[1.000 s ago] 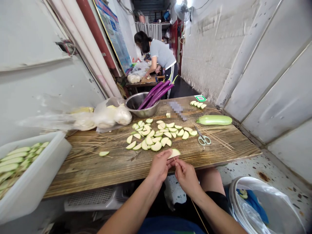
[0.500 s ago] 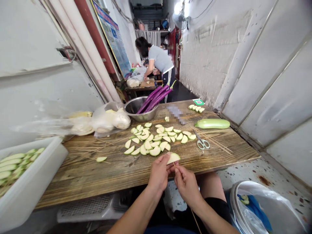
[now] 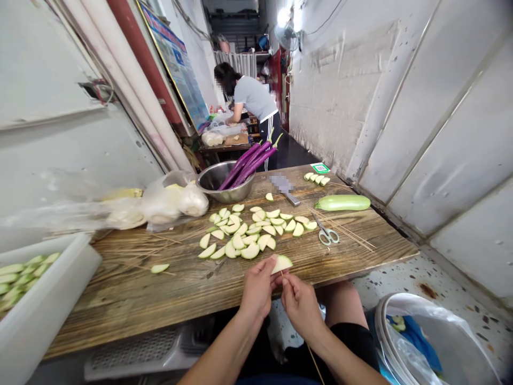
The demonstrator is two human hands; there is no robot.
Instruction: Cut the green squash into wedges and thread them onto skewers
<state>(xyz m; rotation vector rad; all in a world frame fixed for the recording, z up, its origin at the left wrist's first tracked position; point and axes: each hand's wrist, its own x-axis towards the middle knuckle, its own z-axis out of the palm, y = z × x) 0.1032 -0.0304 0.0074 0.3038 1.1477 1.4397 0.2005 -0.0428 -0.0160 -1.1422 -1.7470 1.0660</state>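
Wooden table [image 3: 160, 294]: spanning the space before you. Co-worker [image 3: 256, 99]: bending forward, well beyond its far edge. White tub [image 3: 78, 262]: sitting at far left, holding cut pieces [image 3: 30, 275]. Lined bucket [image 3: 385, 326]: standing on the floor, right. Steel bowl [image 3: 226, 197]: resting toward the far edge, eggplants [image 3: 248, 163] leaning out over its rim. Your left hand [image 3: 256, 289]: thumb and fingers closing on one end of the held slice, parting only as far as its thickness. Your right hand [image 3: 302, 299]: touching or nearly touching the left, thumb and forefinger pinching the skewer, no gap showing. Squash [image 3: 342, 202]: lying whole at right. Knife [image 3: 291, 199]: lying between bowl and squash. Scissors [image 3: 328, 237]: lying beside loose skewers [image 3: 352, 235], handles pointing toward you. Loose slices [image 3: 250, 251]: spreading just beyond your hands. Held slice [image 3: 283, 263]: hovering over the near edge, broad face showing. Skewer [image 3: 316, 363]: running from beneath your right forearm up to the slice's lower edge; whether it is piercing, cannot tell.
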